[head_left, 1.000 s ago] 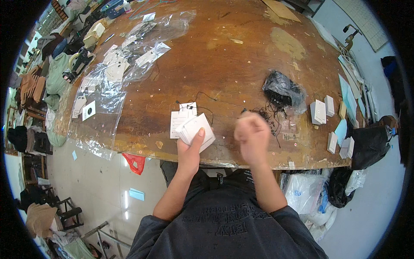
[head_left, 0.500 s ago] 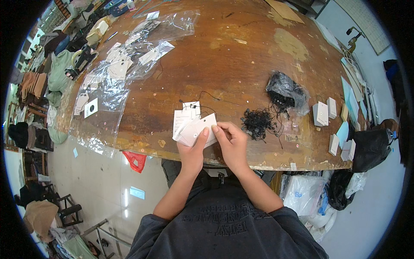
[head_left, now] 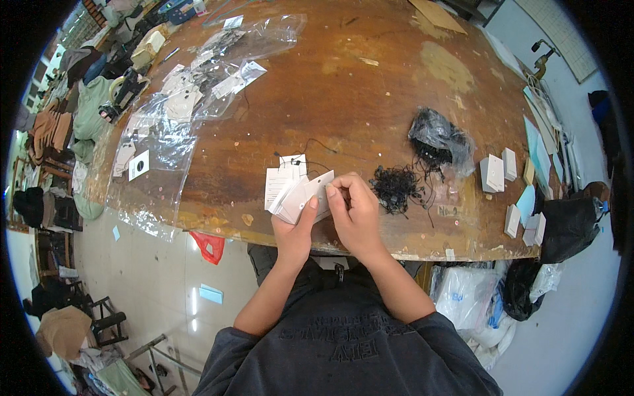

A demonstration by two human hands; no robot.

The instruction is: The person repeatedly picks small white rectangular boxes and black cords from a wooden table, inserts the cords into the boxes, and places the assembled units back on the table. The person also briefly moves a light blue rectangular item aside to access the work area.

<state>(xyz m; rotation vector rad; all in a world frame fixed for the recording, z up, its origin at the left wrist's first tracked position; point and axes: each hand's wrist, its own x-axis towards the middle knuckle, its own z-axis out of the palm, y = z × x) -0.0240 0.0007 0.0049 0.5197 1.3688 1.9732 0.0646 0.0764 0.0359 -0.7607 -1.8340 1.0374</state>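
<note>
Just above the table's near edge, my left hand [head_left: 294, 241] grips a small fanned stack of white hang tags [head_left: 291, 202], its thumb pressed on top. Thumb and bent fingers of my right hand [head_left: 357, 214] pinch the right edge of the stack's top tag. Behind the stack, printed white tags [head_left: 276, 178] with thin black strings lie on the wood. To the right of my right hand is a tangled heap of black tag strings [head_left: 395, 189]. Beyond it sits a clear bag [head_left: 439, 138] with more black strings inside.
Clear plastic bags [head_left: 158, 152] with loose tags spread over the table's left side. Small stacks of white tags [head_left: 492, 173] stand near the right edge, beside a black bag [head_left: 569, 231]. A tape dispenser [head_left: 123, 89] is at the far left.
The top tag has tilted up, its right edge lifted and shifted slightly right. My right hand's fingers have curled and risen a little. My left hand keeps its place.
</note>
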